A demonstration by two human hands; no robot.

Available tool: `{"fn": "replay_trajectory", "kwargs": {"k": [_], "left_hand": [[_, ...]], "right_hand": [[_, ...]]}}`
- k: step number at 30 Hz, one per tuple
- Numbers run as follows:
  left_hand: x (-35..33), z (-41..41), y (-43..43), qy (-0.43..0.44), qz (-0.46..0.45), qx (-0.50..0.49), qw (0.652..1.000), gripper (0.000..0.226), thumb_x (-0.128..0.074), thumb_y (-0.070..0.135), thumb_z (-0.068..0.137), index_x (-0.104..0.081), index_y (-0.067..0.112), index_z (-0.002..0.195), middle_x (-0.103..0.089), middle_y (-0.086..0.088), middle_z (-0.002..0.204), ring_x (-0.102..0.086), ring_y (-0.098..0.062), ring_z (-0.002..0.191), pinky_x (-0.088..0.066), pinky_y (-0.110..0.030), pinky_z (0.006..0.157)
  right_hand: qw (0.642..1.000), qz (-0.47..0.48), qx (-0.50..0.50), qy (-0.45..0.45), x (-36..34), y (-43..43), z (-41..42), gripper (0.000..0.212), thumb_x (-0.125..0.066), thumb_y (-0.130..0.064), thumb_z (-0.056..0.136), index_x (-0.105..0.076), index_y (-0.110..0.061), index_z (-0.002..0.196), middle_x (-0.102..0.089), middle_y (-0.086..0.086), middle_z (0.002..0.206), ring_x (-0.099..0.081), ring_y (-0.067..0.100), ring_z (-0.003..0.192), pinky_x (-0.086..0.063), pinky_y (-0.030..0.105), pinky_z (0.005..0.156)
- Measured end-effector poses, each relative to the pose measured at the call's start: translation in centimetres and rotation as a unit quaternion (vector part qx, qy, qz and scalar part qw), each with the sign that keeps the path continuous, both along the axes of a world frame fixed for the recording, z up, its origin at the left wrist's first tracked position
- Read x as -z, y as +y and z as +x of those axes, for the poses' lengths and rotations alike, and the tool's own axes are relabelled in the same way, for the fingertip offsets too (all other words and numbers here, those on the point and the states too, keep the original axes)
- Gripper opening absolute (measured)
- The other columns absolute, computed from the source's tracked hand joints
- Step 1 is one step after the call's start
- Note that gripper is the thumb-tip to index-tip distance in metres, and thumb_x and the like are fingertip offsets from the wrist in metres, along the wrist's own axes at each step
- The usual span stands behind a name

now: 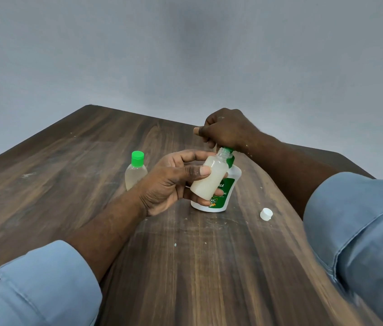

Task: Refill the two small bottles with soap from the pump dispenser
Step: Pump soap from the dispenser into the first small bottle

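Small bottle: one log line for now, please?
left hand holds uncapped small bottle | right hand grips pump dispenser | white cap off

I see a simple indoor room, and I cannot tell whether it is a home or an office: 1 dark wood-grain table (181,267), scuffed and flecked with pale specks, stands before 1 plain grey wall (185,48).
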State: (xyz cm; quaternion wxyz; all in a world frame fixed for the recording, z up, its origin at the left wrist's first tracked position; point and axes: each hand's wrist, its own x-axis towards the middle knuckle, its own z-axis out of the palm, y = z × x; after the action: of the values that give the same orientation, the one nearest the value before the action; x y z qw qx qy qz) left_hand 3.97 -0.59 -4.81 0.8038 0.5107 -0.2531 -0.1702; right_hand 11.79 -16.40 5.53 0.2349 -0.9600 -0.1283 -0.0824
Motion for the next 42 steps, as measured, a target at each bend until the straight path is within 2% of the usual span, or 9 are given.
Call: {"fn": "replay_trajectory", "kwargs": {"k": [3, 10, 19, 31, 38, 42], "left_hand": [[-0.04, -0.04, 0.08, 0.001, -0.002, -0.002, 1.000, 0.044, -0.065, 0.012, 0.091, -0.061, 0.008, 0.135, -0.069, -0.026, 0.128, -0.075, -0.043, 0.100, -0.066, -0.045, 0.069], [0.13, -0.06, -0.01, 0.000, 0.001, 0.009, 1.000, 0.040, -0.065, 0.011, 0.092, -0.063, 0.009, 0.132, -0.069, -0.027, 0.127, -0.074, -0.045, 0.100, -0.066, -0.045, 0.068], [0.01, -0.02, -0.01, 0.001, -0.004, 0.007, 1.000, 0.042, -0.064, 0.011, 0.092, -0.061, 0.008, 0.134, -0.070, -0.026, 0.128, -0.075, -0.043, 0.101, -0.066, -0.046, 0.070], [0.03, -0.05, 0.04, 0.001, -0.001, 0.009, 1.000, 0.040, -0.065, 0.010, 0.092, -0.062, 0.007, 0.132, -0.070, -0.027, 0.126, -0.075, -0.043, 0.098, -0.066, -0.043, 0.067], [0.16, 0.02, 0.10, -0.002, -0.003, 0.008, 1.000, 0.043, -0.065, 0.011, 0.093, -0.061, 0.008, 0.135, -0.069, -0.026, 0.129, -0.075, -0.042, 0.100, -0.066, -0.044, 0.069], [0.22, 0.08, 0.18, -0.008, -0.003, 0.008, 1.000, 0.041, -0.065, 0.011, 0.093, -0.061, 0.008, 0.134, -0.070, -0.026, 0.127, -0.075, -0.042, 0.101, -0.066, -0.045, 0.070]], "right_hand": [[1.000, 0.017, 0.005, -0.008, 0.20, 0.12, -0.01, 0.036, -0.070, -0.042, 0.093, -0.075, -0.009, 0.079, -0.072, -0.004, 0.061, -0.061, 0.000, 0.045, -0.055, 0.026, 0.063], [0.999, 0.042, 0.010, -0.004, 0.84, 0.01, -0.14, 0.036, -0.069, -0.041, 0.095, -0.075, -0.010, 0.080, -0.070, -0.007, 0.058, -0.062, -0.001, 0.045, -0.050, 0.022, 0.060], [1.000, 0.001, -0.005, -0.009, 0.10, -0.02, -0.05, 0.036, -0.070, -0.043, 0.094, -0.075, -0.011, 0.078, -0.073, -0.004, 0.062, -0.062, 0.000, 0.045, -0.055, 0.026, 0.063], [0.999, 0.032, 0.006, -0.002, 0.73, 0.03, -0.15, 0.036, -0.069, -0.041, 0.095, -0.075, -0.011, 0.078, -0.072, -0.005, 0.060, -0.062, -0.001, 0.045, -0.048, 0.021, 0.058], [1.000, 0.017, -0.001, -0.009, 0.28, -0.02, -0.18, 0.035, -0.070, -0.042, 0.094, -0.075, -0.012, 0.077, -0.071, -0.006, 0.060, -0.063, 0.000, 0.047, -0.052, 0.024, 0.062], [0.999, 0.045, 0.007, -0.009, 0.63, 0.04, -0.13, 0.033, -0.071, -0.041, 0.094, -0.074, -0.015, 0.074, -0.071, -0.007, 0.058, -0.063, 0.000, 0.047, -0.051, 0.023, 0.061]]}}
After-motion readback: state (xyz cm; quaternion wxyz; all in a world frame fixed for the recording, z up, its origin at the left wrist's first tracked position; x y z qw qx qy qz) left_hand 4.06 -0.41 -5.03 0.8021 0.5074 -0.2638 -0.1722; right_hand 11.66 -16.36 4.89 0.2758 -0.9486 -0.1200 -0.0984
